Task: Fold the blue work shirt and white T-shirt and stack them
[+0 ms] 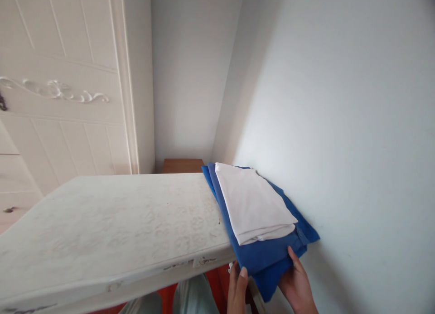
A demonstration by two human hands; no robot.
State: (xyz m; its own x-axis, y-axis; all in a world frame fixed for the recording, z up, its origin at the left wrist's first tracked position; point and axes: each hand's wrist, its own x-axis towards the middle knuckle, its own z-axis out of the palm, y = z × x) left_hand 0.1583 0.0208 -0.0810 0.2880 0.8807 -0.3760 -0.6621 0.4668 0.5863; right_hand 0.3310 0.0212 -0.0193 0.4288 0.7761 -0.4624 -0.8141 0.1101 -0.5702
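Note:
A stack of folded clothes lies at the right end of the white table (136, 214), close against the wall. On top is a folded white garment (254, 205); under it are folded blue garments (268, 259), whose near end hangs over the table's front edge. My left hand (237, 289) pinches the near left corner of the blue cloth, thumb on the edge. At the near right side, my right hand (297, 282) grips the blue cloth with the thumb on top and the other fingers underneath, partly hidden.
A pale wall (340, 123) rises along the right side. At the left stands a white wardrobe (68, 132) with carved trim. A brown wooden piece (182, 165) shows behind the table. My knees and something red (217, 284) are below the table edge.

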